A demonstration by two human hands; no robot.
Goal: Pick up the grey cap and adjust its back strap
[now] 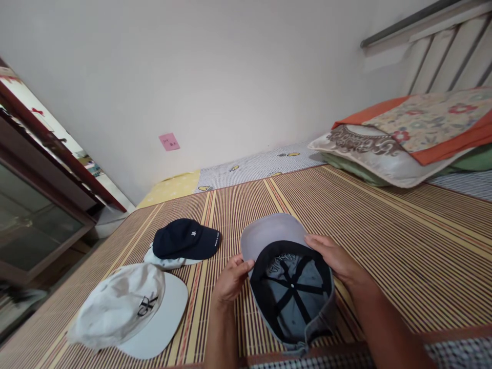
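Note:
A grey baseball cap (274, 230) is held upside down over the mat, its brim pointing away and its dark-banded inside facing up. My left hand (232, 277) grips the cap's left side where brim and crown meet, thumb on top. On the opposite side my right hand (332, 256) pinches the same edge. To the left lies a white cap (123, 302) with black "CK" letters, brim toward the right. Behind it a navy cap (184, 240) rests on top of another pale cap (169, 262), which is mostly covered.
A striped bamboo mat (369, 246) covers the bed. Stacked pillows (407, 164) under an orange floral cloth (434, 118) sit at the back right below a headboard (449, 51). A pink note (169, 142) sticks to the wall. A glass-fronted cabinet (34, 220) stands left.

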